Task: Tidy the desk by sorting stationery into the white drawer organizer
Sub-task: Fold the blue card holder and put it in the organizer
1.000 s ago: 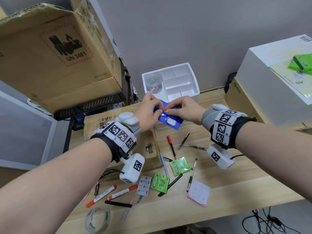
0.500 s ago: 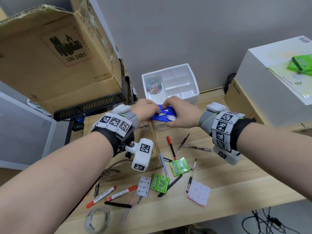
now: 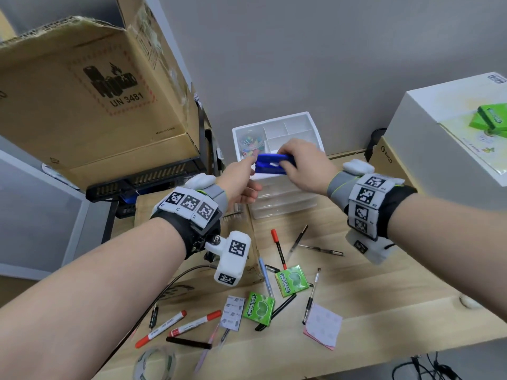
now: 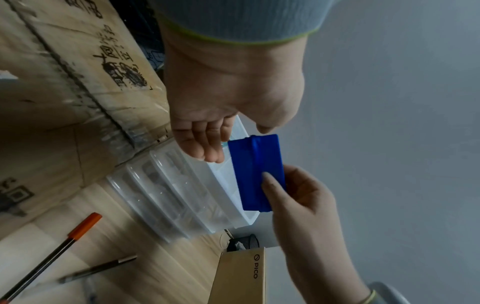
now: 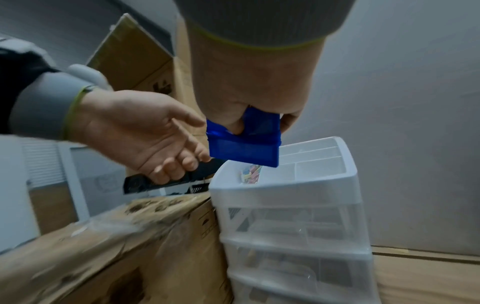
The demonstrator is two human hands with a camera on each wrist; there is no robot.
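My right hand (image 3: 297,164) grips a flat blue plastic box (image 3: 270,161) from above and holds it level over the front left of the white drawer organizer's (image 3: 315,127) open top tray. A tub of coloured clips (image 3: 251,145) stands in the tray's left compartment. In the right wrist view the blue box (image 5: 244,150) hangs just above the organizer rim (image 5: 348,164), thumb and fingers pinching its sides. My left hand (image 3: 241,182) is relaxed at the box's left end, with its fingers (image 4: 207,144) beside the blue box (image 4: 255,170) and not wrapped round it.
Loose on the wooden desk (image 3: 384,292) lie red markers (image 3: 194,323), several pens (image 3: 310,296), two green gum packs (image 3: 259,308), a pink sticky pad (image 3: 323,326) and a tape roll (image 3: 155,363). Cardboard boxes (image 3: 82,91) stand left, a white box (image 3: 444,127) right.
The blue box has risen from in front of the drawers to above the top tray and turned level. My left hand has loosened off it; the right hand carries it alone.
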